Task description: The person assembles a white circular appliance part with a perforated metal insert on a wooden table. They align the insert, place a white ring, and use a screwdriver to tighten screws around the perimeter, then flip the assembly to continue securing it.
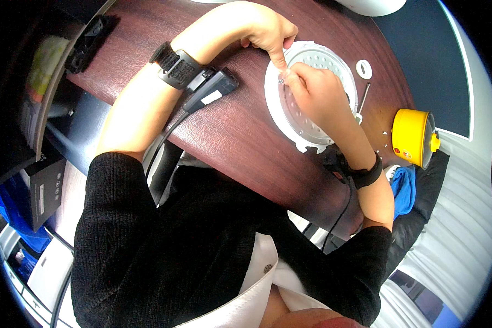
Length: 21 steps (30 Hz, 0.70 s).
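A round white lid (274,109) with a perforated metal plate (311,57) lies on the dark wood table (235,131). My left hand (270,33) reaches in from the left, its fingertips pinching the lid's rim. My right hand (314,93) rests on top of the plate and covers much of it. Its thumb and forefinger pinch a small metal part (281,79) right beside the left fingertips. Both wrists carry black straps with a cabled black device (210,87).
To the right of the lid are a white ring (364,68), a screwdriver (362,101), a few small screws (385,136) and a yellow pot (413,136) near the table edge. A blue cloth (403,186) lies below it. A black object (85,46) sits at the far left.
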Motion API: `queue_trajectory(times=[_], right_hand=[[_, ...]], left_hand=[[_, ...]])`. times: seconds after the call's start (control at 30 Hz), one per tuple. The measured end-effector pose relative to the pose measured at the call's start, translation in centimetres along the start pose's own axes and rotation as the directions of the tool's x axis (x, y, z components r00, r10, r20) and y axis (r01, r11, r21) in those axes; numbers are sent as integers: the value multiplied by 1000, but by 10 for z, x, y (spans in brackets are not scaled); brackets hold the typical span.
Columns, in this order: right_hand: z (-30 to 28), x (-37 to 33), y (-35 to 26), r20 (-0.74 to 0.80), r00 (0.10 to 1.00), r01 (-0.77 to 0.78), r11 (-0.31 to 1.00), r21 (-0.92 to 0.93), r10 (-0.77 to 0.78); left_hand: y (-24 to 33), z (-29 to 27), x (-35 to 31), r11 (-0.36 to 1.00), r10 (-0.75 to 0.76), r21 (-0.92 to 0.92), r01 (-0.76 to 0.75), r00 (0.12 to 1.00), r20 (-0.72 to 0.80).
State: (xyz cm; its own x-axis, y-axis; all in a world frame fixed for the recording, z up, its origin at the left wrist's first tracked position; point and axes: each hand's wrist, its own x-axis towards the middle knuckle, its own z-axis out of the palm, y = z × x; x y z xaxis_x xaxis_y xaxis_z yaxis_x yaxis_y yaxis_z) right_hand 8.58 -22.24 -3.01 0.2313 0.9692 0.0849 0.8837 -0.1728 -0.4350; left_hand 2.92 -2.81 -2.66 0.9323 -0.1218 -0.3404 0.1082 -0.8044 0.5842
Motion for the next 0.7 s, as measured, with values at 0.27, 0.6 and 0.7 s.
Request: queue_trajectory(times=[0.27,0.6,0.7], right_hand=[[-8,0,-10,-5,995,96,995,22,-96],[-8,1,5,65,996,55,993,100,-61],[-10,4,5,124,992,-14,982,189,-9]], left_hand=[[-2,-1,1,1000,-6,2,6,1000,10],[3,-2,-3,999,-31,-22,31,999,8],[2,-2,-3,999,-28,-27,28,1000,9]])
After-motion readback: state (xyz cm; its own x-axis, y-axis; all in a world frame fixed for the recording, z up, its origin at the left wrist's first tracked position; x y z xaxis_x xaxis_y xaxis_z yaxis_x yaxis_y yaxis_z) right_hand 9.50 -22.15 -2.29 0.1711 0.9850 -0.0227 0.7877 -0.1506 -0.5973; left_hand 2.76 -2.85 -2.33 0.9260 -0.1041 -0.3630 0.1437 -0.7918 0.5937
